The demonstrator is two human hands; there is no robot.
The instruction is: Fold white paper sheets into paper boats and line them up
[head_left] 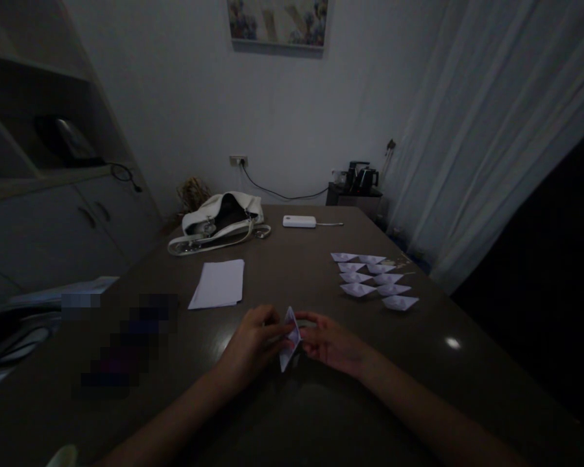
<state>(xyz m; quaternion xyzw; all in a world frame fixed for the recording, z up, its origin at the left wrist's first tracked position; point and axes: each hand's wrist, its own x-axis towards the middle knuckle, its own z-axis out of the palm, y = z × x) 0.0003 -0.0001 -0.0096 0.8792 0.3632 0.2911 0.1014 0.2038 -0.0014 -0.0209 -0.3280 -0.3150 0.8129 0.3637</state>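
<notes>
A small folded piece of white paper (290, 338) stands on edge between my two hands, just above the dark table (321, 415). My left hand (253, 347) pinches its left side with curled fingers. My right hand (329, 342) grips its right side, fingers closed on the fold. A stack of flat white sheets (219, 283) lies beyond my left hand. To the right, several finished folded paper boats (374, 279) lie in two rows.
A white handbag (219, 222) and a white power bank (299, 221) with a cable lie at the table's far end. Cabinets stand at the left, a curtain at the right, and a kettle on a small stand (357, 181) by the wall.
</notes>
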